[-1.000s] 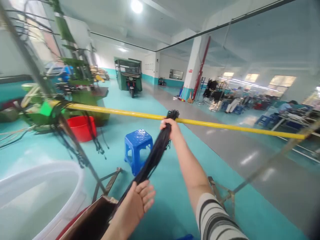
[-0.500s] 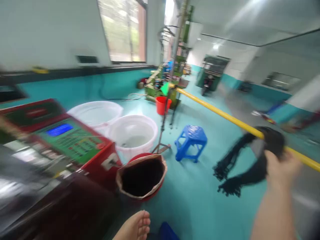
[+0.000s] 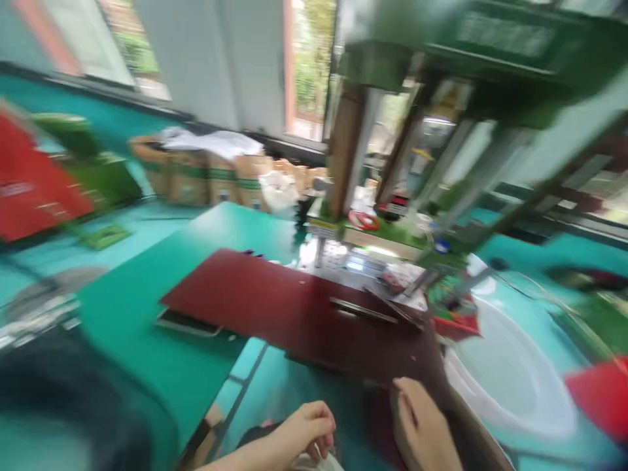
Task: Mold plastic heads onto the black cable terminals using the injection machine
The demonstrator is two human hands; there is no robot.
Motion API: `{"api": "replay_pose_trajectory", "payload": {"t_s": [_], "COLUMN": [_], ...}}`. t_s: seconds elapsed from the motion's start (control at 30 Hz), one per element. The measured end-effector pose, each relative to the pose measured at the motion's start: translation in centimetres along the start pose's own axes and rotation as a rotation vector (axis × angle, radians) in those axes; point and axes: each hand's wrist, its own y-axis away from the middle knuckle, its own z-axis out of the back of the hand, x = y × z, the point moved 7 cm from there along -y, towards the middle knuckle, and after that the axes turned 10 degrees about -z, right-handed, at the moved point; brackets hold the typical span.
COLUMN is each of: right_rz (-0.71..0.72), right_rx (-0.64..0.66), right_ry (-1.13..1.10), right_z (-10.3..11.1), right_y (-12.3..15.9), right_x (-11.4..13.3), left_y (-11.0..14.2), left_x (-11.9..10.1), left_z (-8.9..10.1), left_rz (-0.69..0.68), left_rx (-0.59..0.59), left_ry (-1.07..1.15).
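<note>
Blurred by motion over much of the view, most of all at the left. At the far left, a boxy red machine (image 3: pixel 34 176) beside green metal parts (image 3: pixel 98 163); nearer, a dark, curved, soft-edged shape (image 3: pixel 73 386), too smeared to name. Next, a smooth, flat green table (image 3: pixel 147 288), with stiff brown paper sacks (image 3: pixel 189 176) well beyond, topped by crumpled white sheeting (image 3: pixel 213 140), and a wrinkled white bag (image 3: pixel 279 191) just beside. Across the middle, a flat, faintly glossy maroon board (image 3: pixel 275 294), straight-edged, overlapping the green table at its left end. Long axis running from far left to near right, towards the right hand (image 3: pixel 424 425). On top, towards the right, a slim metal strip (image 3: pixel 366 311), lying roughly along the same line. Below the near edge, between green table and hands, a wedge of open teal floor (image 3: pixel 275 386). Left hand (image 3: pixel 309 432) low in the middle, fingers curled, above pale fabric (image 3: pixel 318 463); cannot tell whether clenched on anything. Right hand bent at the fingers, close by the dark near end of the board; cannot tell whether touching or gripping. Beyond the board, a green press (image 3: pixel 490 39) on upright metal columns. At the right, a small red basket (image 3: pixel 456 325), then a round, smooth white tub (image 3: pixel 520 373) close past the board's right edge, and a blurred red bucket (image 3: pixel 601 399).
</note>
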Motion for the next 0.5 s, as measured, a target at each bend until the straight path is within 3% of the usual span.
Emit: {"api": "replay_pose_trajectory", "payload": {"t_s": [0.1, 0.2, 0.27, 0.37, 0.43, 0.5], "right_rz": [0.263, 0.452, 0.559, 0.736, 0.848, 0.944], "right_rx": [0.456, 0.731, 0.858, 1.027, 1.116, 1.178], "right_ry": [0.006, 0.007, 0.077, 0.275, 0.376, 0.428], "right_z": [-12.3, -19.3, -22.1, -25.0, -26.4, -27.4], "right_y": [-0.7, 0.6, 1.5, 2.8, 3.5, 4.0], "right_x": [8.0, 14.2, 17.0, 19.7, 20.8, 21.5], "left_y": [4.0, 9.4, 13.6, 19.8, 23.5, 26.0], "left_x": [-1.3, -3.3, -4.4, -5.2, -4.6, -3.0], "left_z": [6.6, 12.5, 15.0, 17.0, 17.8, 18.3], "left_rz": [-0.11, -0.284, -0.393, -0.469, -0.431, -0.279], "left_rx": [-0.193, -0.428, -0.587, -0.887, -1.138, -1.318], "left_ry": [-0.062, -0.174, -0.316, -0.61, -0.826, -1.024]}}
